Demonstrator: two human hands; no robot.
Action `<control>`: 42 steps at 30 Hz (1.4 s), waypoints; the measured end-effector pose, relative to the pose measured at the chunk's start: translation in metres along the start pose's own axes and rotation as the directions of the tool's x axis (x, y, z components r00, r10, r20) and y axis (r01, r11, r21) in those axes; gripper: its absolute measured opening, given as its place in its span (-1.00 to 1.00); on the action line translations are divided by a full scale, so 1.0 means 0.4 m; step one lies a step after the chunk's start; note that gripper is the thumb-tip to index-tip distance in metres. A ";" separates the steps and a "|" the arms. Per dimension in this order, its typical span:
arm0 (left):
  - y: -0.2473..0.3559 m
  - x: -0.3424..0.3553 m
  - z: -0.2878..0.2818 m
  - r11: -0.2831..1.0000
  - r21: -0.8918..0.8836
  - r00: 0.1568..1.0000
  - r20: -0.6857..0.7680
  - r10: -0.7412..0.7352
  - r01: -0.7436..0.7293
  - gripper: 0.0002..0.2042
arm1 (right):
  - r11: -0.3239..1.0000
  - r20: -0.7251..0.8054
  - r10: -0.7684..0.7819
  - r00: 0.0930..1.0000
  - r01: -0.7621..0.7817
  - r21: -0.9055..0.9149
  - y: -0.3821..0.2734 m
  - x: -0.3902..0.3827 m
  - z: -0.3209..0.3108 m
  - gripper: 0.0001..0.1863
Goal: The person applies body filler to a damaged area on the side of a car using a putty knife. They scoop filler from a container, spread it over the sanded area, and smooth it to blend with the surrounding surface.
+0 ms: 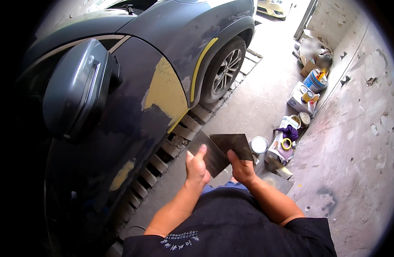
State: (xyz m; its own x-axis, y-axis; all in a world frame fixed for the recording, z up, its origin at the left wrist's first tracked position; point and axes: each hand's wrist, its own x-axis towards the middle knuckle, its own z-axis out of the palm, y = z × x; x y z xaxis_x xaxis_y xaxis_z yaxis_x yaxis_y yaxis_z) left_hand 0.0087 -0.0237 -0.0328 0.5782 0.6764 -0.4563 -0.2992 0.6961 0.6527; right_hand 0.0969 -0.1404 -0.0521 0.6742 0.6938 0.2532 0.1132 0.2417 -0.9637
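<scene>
Both my hands are raised in front of my body, each closed on a flat, dark metal sheet like a filler spreader. My left hand (196,166) grips the left spreader (210,155) with the thumb on its upper face. In my right hand (241,166) is the right spreader (232,143), the thumb pressed on it near its lower edge. The two plates meet or overlap at their inner edges; I cannot tell whether they touch. To the left stands a dark car door (132,81) with a large patch of yellowish filler (166,88) beside the front fender.
A side mirror (75,88) juts out at left. The front wheel (226,70) stands beyond. Bricks (169,148) line the floor under the car. Along the right wall (351,124) are an open white tin (259,144), a blue bucket (313,81), a purple cloth (288,132) and boxes.
</scene>
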 end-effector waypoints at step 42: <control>0.061 -0.049 0.075 0.931 0.175 0.917 0.307 0.256 -0.319 -0.69 | 0.998 0.137 0.041 0.990 -0.035 -0.042 -0.098 0.027 0.006 -0.62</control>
State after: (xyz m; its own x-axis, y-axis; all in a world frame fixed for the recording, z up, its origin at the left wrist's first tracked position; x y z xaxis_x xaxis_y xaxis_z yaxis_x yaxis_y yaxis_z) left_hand 0.0127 -0.0274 0.0101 0.6863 0.7244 -0.0653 -0.3300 0.3901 0.8596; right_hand 0.0982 -0.1408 -0.0116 0.5717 0.7896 0.2228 0.1198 0.1883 -0.9748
